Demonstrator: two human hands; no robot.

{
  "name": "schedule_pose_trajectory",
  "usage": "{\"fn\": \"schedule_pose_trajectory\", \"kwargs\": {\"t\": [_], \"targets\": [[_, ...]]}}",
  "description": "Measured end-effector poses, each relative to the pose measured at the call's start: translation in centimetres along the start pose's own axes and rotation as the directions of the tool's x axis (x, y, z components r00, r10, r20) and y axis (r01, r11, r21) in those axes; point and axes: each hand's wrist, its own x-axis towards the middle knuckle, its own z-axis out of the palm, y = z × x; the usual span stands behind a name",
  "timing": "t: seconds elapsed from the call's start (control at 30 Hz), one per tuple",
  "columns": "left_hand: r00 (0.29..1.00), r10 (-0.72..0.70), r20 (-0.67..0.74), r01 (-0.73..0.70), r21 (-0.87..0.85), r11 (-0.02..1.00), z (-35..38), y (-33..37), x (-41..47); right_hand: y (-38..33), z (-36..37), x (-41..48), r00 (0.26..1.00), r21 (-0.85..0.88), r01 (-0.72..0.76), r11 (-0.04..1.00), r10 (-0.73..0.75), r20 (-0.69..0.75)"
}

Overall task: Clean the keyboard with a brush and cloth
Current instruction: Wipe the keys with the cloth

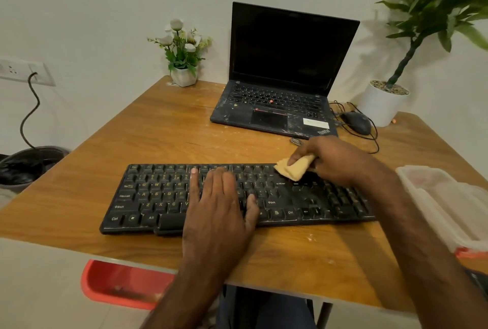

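A dusty black keyboard (158, 196) lies across the wooden table (163, 133) in front of me. My left hand (219, 202) rests flat on the middle keys, fingers spread, holding nothing. My right hand (335, 162) grips a folded tan cloth (295, 169) and presses it against the keyboard's upper edge, right of centre. No brush is in view.
An open black laptop (280, 72) stands behind the keyboard, with a wired mouse (356, 121) to its right. A small flower pot (183, 75) and a large potted plant (383, 101) sit at the back. A clear plastic container (449, 202) lies at the right edge. A red stool (118, 283) is below left.
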Motion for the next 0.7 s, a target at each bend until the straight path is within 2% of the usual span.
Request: {"fn": "schedule_pose_trajectory", "kwargs": {"t": [0.07,0.13,0.2,0.3,0.43,0.57,0.7], "targets": [[1.0,0.002,0.001,-0.002,0.012,1.0,0.0,0.0,0.0,-0.9,-0.1,0.2,0.995,-0.008,0.049,0.999,-0.049,-0.09],[1.0,0.003,0.012,-0.003,0.017,1.0,0.0,0.0,0.0,-3.4,0.8,0.5,0.963,0.116,0.172,0.978,-0.143,-0.23],[1.0,0.003,0.025,-0.003,0.013,1.0,-0.1,0.0,-0.1,-6.0,2.6,1.1,0.932,0.136,0.271,0.953,-0.225,-0.284],[0.999,0.003,0.043,-0.003,0.015,1.0,-0.2,-0.1,0.0,-7.5,4.8,2.4,0.923,-0.07,0.297,0.952,-0.306,-0.235],[1.0,0.008,0.022,-0.008,0.021,1.0,-0.1,0.0,0.1,-6.1,3.4,3.4,0.941,-0.22,0.201,0.955,-0.251,-0.228],[0.999,-0.002,0.033,0.001,0.026,1.0,-0.1,0.0,0.1,-5.5,3.2,2.7,0.918,-0.089,0.221,0.971,-0.238,-0.316],[1.0,0.011,0.027,-0.012,0.019,1.0,-0.1,-0.1,0.0,-5.6,4.2,1.0,0.943,-0.115,0.251,0.961,-0.27,-0.193]]}}
